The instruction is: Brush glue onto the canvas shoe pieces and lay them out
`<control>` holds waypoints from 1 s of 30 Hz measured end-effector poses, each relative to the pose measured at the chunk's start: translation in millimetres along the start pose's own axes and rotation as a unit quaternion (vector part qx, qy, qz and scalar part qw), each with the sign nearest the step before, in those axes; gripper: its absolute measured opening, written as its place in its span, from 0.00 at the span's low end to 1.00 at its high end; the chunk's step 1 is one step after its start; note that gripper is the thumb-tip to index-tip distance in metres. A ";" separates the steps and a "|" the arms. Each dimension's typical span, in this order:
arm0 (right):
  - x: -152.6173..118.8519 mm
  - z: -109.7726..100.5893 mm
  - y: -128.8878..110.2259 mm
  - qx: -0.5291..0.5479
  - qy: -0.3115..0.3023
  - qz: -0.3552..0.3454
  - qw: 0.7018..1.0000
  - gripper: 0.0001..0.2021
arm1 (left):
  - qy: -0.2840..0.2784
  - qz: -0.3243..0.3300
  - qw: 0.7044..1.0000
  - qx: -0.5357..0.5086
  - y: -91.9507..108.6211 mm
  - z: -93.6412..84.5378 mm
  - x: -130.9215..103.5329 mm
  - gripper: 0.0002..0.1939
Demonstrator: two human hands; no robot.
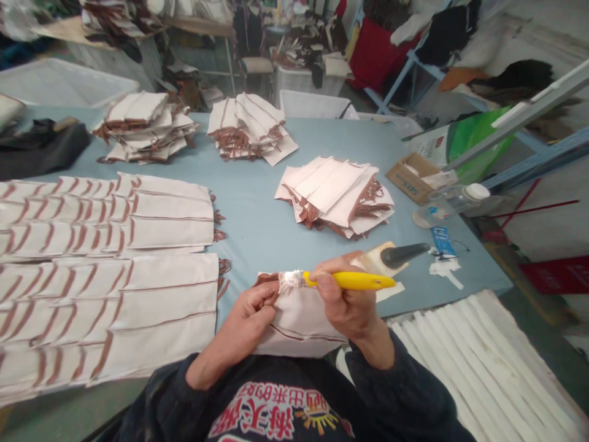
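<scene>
My right hand [345, 301] is closed around a paint brush [363, 280] with a yellow handle. Its pale bristles touch the upper left edge of a cream fabric piece with brown trim [304, 313], which lies at the table's near edge against my body. With fingers pinched, my left hand [251, 316] holds that same edge of the piece, close beside the bristles. Just beyond my right hand is a whitish container [375, 258] with a dark, tapered nozzle [405, 253]; the hand partly hides it.
Overlapping rows of cream pieces [170, 294] cover the table's left side. Stacks of similar pieces [331, 190] stand farther back. At right are a cardboard box [411, 178], a clear bottle [437, 209] and a blue packet [442, 242]. White strips [488, 362] lie lower right.
</scene>
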State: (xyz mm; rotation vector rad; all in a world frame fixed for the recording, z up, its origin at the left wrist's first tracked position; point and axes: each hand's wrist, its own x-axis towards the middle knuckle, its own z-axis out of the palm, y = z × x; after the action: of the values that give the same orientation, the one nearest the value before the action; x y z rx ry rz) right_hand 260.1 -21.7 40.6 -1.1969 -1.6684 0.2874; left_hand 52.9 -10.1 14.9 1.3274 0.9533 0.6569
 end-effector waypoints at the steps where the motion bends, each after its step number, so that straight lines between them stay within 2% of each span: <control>1: 1.9 2.0 1.4 0.008 -0.002 0.005 1.000 0.10 | 0.004 0.007 1.000 0.008 0.8 -1.0 0.9 0.17; 3: 1.9 8.5 5.4 0.053 0.019 0.044 0.997 0.10 | 0.016 0.024 0.999 0.028 1.7 -3.0 4.3 0.19; 5: -1.5 18.2 10.6 0.101 0.062 0.098 0.988 0.12 | 0.029 0.041 0.997 0.051 0.4 -3.2 9.2 0.18; 8: -9.0 31.0 19.9 0.128 0.127 0.160 0.971 0.16 | 0.017 0.049 0.996 0.068 -6.4 1.5 17.4 0.15; 10: -15.7 30.6 28.7 0.125 0.172 0.195 0.957 0.19 | 0.011 0.041 0.997 0.057 -13.6 6.1 22.6 0.17; 13: -34.1 8.7 48.9 0.100 0.253 0.251 0.929 0.22 | 0.065 0.006 0.998 0.018 -26.5 6.8 29.7 0.17; 17: -79.0 -42.3 83.0 0.016 0.333 0.304 0.892 0.24 | 0.177 -0.078 0.974 -0.122 -48.7 -13.6 46.3 0.17; 20: -116.6 -67.7 107.1 -0.038 0.331 0.335 0.881 0.28 | 0.256 -0.172 0.927 -0.213 -69.3 -34.9 65.8 0.19; 22: -136.4 -72.5 123.0 -0.067 0.313 0.353 0.879 0.31 | 0.294 -0.236 0.897 -0.230 -82.5 -44.0 76.3 0.16; 26: -158.9 -62.5 159.4 -0.114 0.260 0.390 0.876 0.32 | 0.309 -0.300 0.873 -0.227 -101.1 -43.4 79.7 0.11; 30: -169.6 -46.0 197.6 -0.150 0.192 0.449 0.860 0.17 | 0.324 -0.325 0.857 -0.234 -109.4 -32.5 68.1 0.13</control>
State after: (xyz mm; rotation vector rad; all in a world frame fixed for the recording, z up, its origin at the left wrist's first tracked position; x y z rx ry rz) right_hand 407.9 -80.3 -170.6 -2.0774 -0.7254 0.3281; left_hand 44.9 46.8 -105.0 0.2750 1.5643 0.7415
